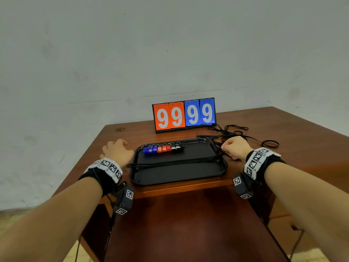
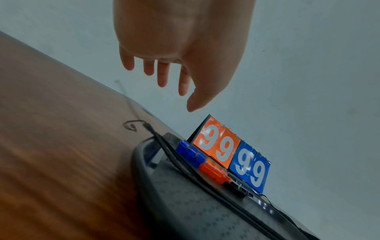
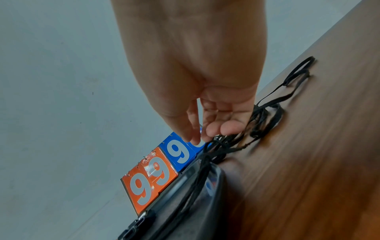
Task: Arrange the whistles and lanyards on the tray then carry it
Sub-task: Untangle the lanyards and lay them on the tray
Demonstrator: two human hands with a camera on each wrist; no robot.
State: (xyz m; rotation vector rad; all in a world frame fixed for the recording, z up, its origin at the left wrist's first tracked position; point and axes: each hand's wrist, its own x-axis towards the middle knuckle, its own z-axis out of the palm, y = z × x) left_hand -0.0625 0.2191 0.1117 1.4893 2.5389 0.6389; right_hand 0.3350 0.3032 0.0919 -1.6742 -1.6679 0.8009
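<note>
Behind the wooden table [image 1: 245, 214] is a plain grey wall, and a flip scoreboard [image 1: 184, 115] reading all nines stands at the far edge. From my seat I see the black tray [image 1: 179, 176] near the front edge, with the whistles [image 1: 163, 149] lined up in a row along its far side: blue, then red, then black.

A bundle of black cords [image 1: 175, 162] lies across the tray from left to right, and the rest of the lanyards [image 1: 236, 133] sprawl in loops on the table beyond the tray's right rim.

My left hand [image 2: 180, 53] hangs above the table just left of the tray, fingers relaxed and spread, holding nothing. My right hand [image 3: 207, 104] is at the tray's right rim with fingers curled onto the cords; I think it pinches a few strands, though the wrist view is blurred there.

What worries me is the tangle. If I pull the cords in hard, a snagged loop could drag across the whistles and knock the row crooked, or shove the tray toward the front edge. Any loop left hanging over the rim could catch on the scoreboard or the table when I lift. The left hand should steady the tray first.
</note>
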